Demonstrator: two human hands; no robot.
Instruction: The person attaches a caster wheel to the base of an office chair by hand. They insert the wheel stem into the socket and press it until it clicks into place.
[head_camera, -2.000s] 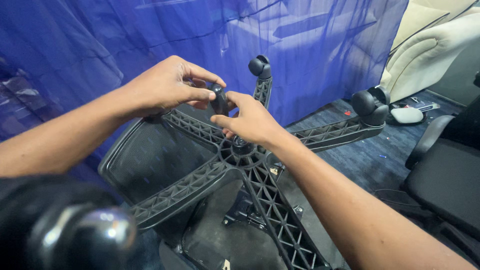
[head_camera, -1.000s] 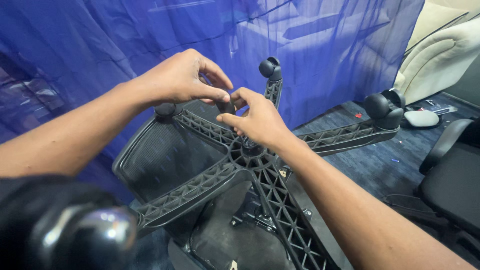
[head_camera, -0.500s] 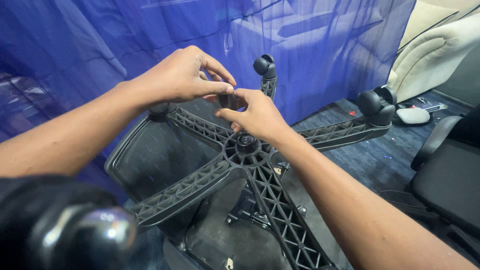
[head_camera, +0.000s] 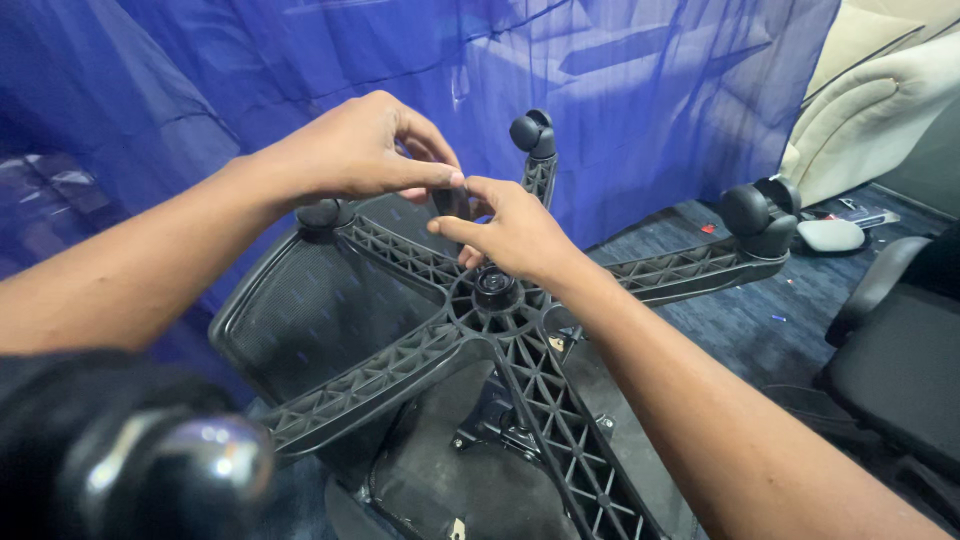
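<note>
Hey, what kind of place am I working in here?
Likely a furniture workshop or storeroom: an upturned office chair base under both hands, a blue plastic sheet hung as a backdrop, and a cream sofa stored behind.

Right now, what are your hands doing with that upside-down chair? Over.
Left hand and right hand pinch a small dark part above the chair base. Castors on the far arms. Nothing blocking.

Head-worn, looking down and forward from close above the hands (head_camera: 440, 190). Upturned chair base (head_camera: 490, 330) near, filling the middle; blue curtain (head_camera: 620, 90) just behind.
</note>
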